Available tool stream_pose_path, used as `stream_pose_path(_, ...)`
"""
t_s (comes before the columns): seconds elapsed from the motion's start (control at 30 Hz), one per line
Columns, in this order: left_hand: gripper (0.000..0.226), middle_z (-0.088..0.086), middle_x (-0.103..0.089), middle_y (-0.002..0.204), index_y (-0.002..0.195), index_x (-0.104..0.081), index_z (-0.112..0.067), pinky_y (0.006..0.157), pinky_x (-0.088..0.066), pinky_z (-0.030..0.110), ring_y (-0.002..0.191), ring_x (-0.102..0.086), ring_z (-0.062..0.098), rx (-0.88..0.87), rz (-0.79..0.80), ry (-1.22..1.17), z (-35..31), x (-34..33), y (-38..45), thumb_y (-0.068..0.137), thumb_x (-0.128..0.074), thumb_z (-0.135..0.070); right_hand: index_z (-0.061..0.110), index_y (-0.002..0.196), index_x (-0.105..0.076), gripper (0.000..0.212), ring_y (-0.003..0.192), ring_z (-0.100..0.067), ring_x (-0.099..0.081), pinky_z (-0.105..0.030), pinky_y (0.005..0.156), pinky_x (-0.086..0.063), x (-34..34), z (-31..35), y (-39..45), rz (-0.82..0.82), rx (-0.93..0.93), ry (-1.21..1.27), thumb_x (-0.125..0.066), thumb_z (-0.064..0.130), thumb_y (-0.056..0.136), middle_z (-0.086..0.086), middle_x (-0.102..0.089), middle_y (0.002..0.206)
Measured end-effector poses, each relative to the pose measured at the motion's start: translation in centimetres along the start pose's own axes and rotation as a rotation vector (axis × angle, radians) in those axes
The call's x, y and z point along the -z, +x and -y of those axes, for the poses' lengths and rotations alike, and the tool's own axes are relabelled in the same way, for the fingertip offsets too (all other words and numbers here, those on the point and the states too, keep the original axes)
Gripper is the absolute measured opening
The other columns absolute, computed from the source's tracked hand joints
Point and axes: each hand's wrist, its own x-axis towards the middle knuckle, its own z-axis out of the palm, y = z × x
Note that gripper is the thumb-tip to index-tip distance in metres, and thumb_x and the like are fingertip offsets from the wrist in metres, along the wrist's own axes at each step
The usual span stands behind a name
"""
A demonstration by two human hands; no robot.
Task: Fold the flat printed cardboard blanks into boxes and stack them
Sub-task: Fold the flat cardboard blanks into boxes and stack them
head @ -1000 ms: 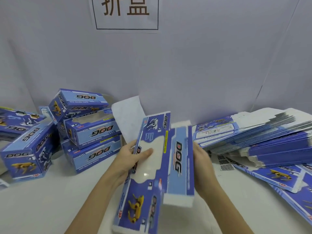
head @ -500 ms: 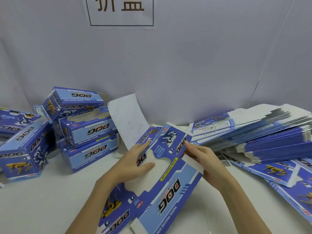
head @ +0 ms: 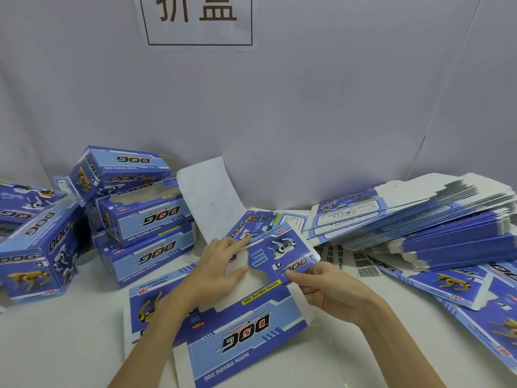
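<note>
Head view: the blank [head: 223,323] lies printed side up on the white table [head: 70,345] straight in front of the person, its long "DOG" panel nearest the camera; it looks spread flat so the creases can be worked against the tabletop. The left hand [head: 218,267] lies on the blank's middle beside the window cut-out, fingers straight and spread, forefinger reaching toward the far panel; it grips nothing, and I judge it serves as a weight that pins the card while the other hand bends it. The right hand [head: 333,292] pinches the near edge of the end flap [head: 285,252], the one with the white robot dog, between thumb and fingertips; the flap tilts up off the table, so the fold along its crease seems just begun. The two hands are a little apart, both on the same blank.

At left the folded boxes [head: 134,208] are piled roughly, some on their sides, close enough to be reached with the left hand. At right the stack of flat blanks [head: 419,219] fans out, with loose ones spilling toward the near edge, so the supply sits beside the right hand. A white sheet [head: 209,197] leans against the grey backdrop [head: 279,107] behind the work, and a sign [head: 200,18] with two characters hangs above.
</note>
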Motion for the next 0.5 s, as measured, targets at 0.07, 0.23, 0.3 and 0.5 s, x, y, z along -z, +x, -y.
stream_pose_path(0.07,0.063,-0.014,-0.044,0.136,0.159,-0.032,-0.037,0.116,-0.032,0.034,0.128,-0.036,0.006,0.02,0.01,-0.019,0.0,0.1,-0.1,0.104,-0.061,-0.03,0.002,0.127,-0.064,0.049,0.119,-0.027,-0.073,-0.031,0.086,-0.064,-0.1,-0.4,0.2,0.009,-0.016,0.016,-0.078,0.026,0.087,-0.012,-0.076,0.127)
stream_pose_path(0.23,0.066,-0.014,-0.046,0.141,0.154,-0.04,-0.044,0.117,-0.037,0.043,0.135,-0.044,0.012,0.102,0.019,-0.099,-1.0,0.4,-0.4,0.094,-0.057,-0.066,-0.001,0.127,-0.063,0.048,0.116,-0.031,-0.074,-0.038,0.088,-0.064,-0.5,-0.4,0.7,-0.017,0.007,0.017,-0.076,0.019,0.085,-0.014,-0.076,0.124)
stream_pose_path(0.3,0.102,-0.017,-0.041,0.15,0.157,-0.035,-0.043,0.117,-0.034,0.046,0.14,-0.041,0.011,0.134,0.081,0.073,-2.0,0.5,-0.5,0.072,-0.034,-0.1,-0.005,0.128,-0.063,0.042,0.118,-0.035,-0.072,-0.046,0.097,-0.061,-0.6,-0.3,0.8,-0.053,0.03,0.056,-0.074,0.013,0.092,-0.017,-0.076,0.124)
stream_pose_path(0.5,0.135,-0.01,0.002,0.173,0.154,0.013,-0.059,0.125,-0.017,0.057,0.159,-0.003,0.013,0.045,0.19,0.294,-3.7,0.1,-1.1,0.043,-0.041,-0.113,-0.002,0.116,-0.072,0.032,0.108,-0.031,-0.076,-0.039,0.089,-0.063,-0.1,0.0,0.7,-0.161,0.195,0.042,-0.077,0.016,0.089,-0.015,-0.079,0.115)
